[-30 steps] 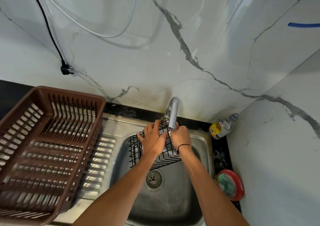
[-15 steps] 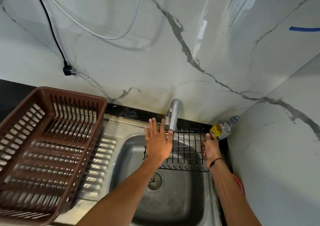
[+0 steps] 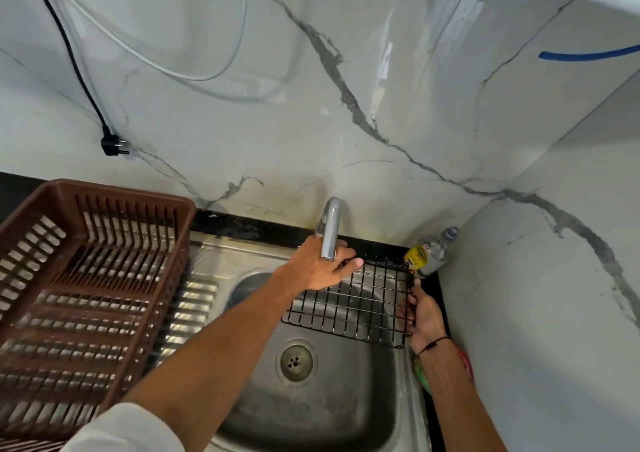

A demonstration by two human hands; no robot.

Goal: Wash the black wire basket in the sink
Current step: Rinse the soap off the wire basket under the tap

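Black counter: brown rack, steel sink (inset), bottle.

brown rack cropped left, blurred

wire basket over sink back-right, under faucet | dish rack left of sink | bottle in back-right corner

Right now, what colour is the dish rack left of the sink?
Brown, seen in the head view: the dish rack.
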